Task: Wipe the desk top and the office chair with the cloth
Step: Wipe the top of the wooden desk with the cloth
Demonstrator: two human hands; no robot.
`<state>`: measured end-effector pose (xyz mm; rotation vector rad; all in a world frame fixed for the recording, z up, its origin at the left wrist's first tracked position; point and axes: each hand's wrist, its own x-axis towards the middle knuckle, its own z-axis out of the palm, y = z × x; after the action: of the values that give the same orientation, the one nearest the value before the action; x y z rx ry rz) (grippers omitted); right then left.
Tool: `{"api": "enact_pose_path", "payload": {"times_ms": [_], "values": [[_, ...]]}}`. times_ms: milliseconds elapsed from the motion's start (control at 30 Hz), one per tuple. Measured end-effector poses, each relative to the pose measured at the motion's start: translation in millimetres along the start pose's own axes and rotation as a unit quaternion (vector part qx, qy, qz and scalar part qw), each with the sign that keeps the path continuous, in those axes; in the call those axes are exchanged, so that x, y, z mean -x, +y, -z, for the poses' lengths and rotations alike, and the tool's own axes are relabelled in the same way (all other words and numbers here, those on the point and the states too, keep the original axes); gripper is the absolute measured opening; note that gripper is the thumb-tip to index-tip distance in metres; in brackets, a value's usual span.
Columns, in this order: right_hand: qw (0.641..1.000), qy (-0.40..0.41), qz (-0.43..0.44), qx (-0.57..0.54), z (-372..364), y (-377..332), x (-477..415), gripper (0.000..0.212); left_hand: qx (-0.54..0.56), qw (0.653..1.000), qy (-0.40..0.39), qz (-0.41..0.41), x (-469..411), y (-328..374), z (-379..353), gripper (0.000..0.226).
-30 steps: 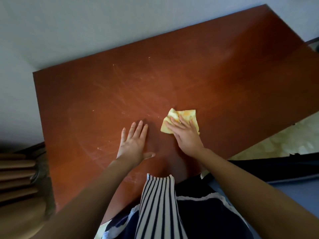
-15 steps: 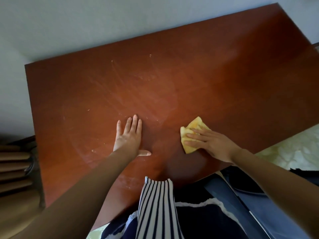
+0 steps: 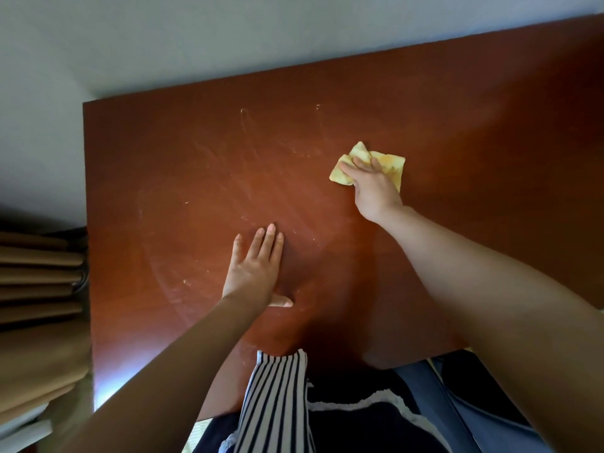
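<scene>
Pressing the yellow cloth [image 3: 390,161] down on the counter [image 3: 474,119] under the flat, spread fingers of the right hand [image 3: 376,189], out at mid-depth, right of centre. Bracing with the left hand [image 3: 253,273], open, palm down on bare wood nearer the front edge. Best to keep the weight even, overlap each pass, and sweep back left through the pale dust streaks [image 3: 248,125] toward the far corner, refolding once the underside looks grey. Against half a second ago: cloth pushed away from the front edge, further back and well clear of the bracing hand. Left hand planted in the same spot.
</scene>
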<state>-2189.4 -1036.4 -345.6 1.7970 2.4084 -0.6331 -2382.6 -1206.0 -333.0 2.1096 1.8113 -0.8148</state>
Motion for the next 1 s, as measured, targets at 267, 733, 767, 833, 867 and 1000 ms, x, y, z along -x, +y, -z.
{"api": "enact_pose_path", "payload": {"times_ms": [267, 733, 767, 833, 867, 1000], "values": [[0.988, -0.011, 0.152, 0.03, -32, -18, 55, 0.063, 0.006, 1.0, 0.012, -0.005, 2, -3, -2, 0.125], [0.898, -0.053, 0.421, 0.12, -44, 33, 167, 0.063, 0.035, 0.999, 0.007, -0.015, 2, -7, -4, 0.124], [0.889, -0.048, 0.436, 0.134, -42, 35, 165, 0.061, 0.037, 0.999, 0.008, -0.018, 2, -7, -3, 0.123], [0.874, -0.049, 0.459, 0.152, -36, 37, 153, 0.056, 0.045, 0.999, 0.011, -0.025, 0, -11, 0, 0.121], [0.87, -0.057, 0.464, 0.154, -32, 37, 146, 0.056, 0.05, 0.998, 0.01, -0.03, -1, -13, 2, 0.118], [0.884, -0.087, 0.441, 0.129, -14, 36, 112, 0.071, 0.064, 0.997, 0.009, -0.036, -4, -17, 9, 0.108]]}}
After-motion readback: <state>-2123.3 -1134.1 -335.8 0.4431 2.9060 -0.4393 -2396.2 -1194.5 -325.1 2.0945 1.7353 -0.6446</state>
